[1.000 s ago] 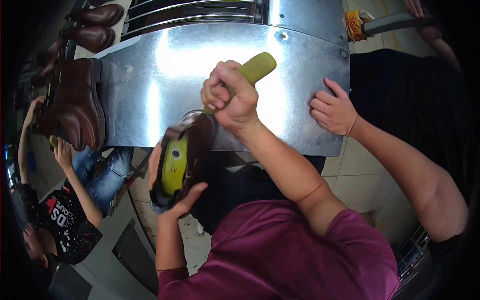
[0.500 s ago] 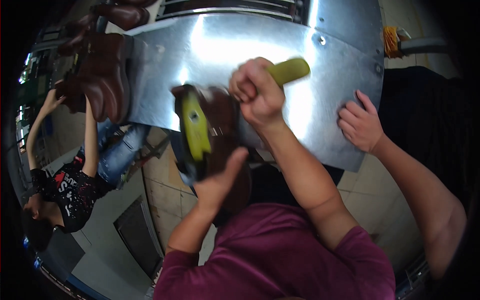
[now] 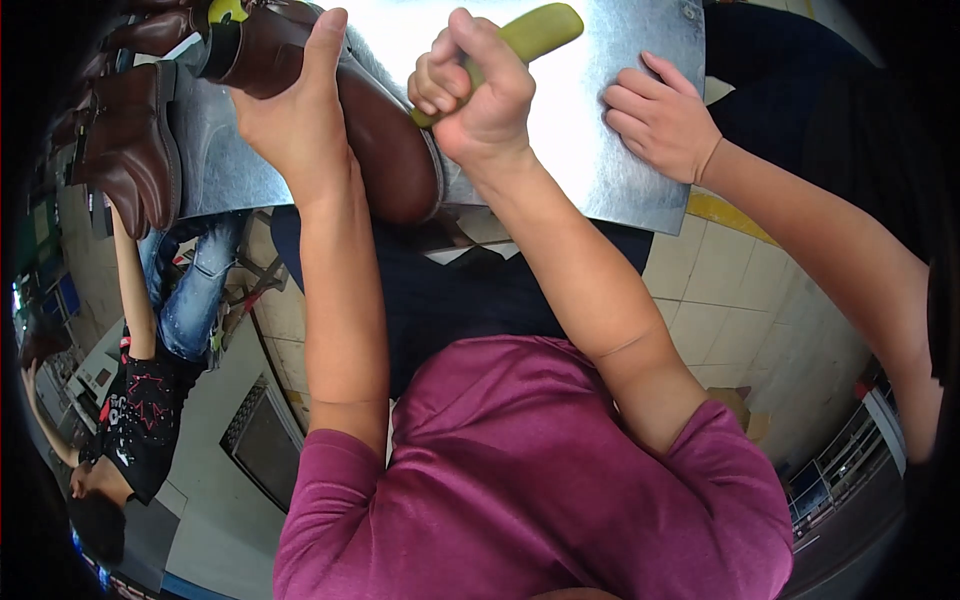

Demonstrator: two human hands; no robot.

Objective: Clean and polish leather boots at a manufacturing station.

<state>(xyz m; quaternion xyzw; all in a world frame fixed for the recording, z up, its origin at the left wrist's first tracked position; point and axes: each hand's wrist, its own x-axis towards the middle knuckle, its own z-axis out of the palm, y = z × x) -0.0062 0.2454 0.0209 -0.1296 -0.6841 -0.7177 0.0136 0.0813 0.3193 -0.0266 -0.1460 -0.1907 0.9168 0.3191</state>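
Observation:
My left hand point(image 3: 290, 125) is closed around the shaft of a dark brown leather boot point(image 3: 392, 145) at the table's near left. The boot's toe points toward me, and a bit of its yellow-green shoe last point(image 3: 228, 10) shows at the far end. My left fingers are partly hidden behind the leather. My right hand point(image 3: 485, 88) grips an olive-green, flattish bar point(image 3: 545, 30) with a rounded end, held slantwise. Its lower tip comes out below my fist, close beside the boot; whether they touch I cannot tell.
Beneath lies a shiny metal table point(image 3: 570, 140). A co-worker's hand point(image 3: 660, 118) rests on its right side. More brown boots point(image 3: 125, 135) stand along the left. Another person point(image 3: 140, 410) in a black T-shirt and jeans is at the left, by a grey cabinet point(image 3: 225, 490).
The boot has turned, so its last-filled opening faces away from me now. My left hand has moved up and the right still grips the bar. The whole view has shifted.

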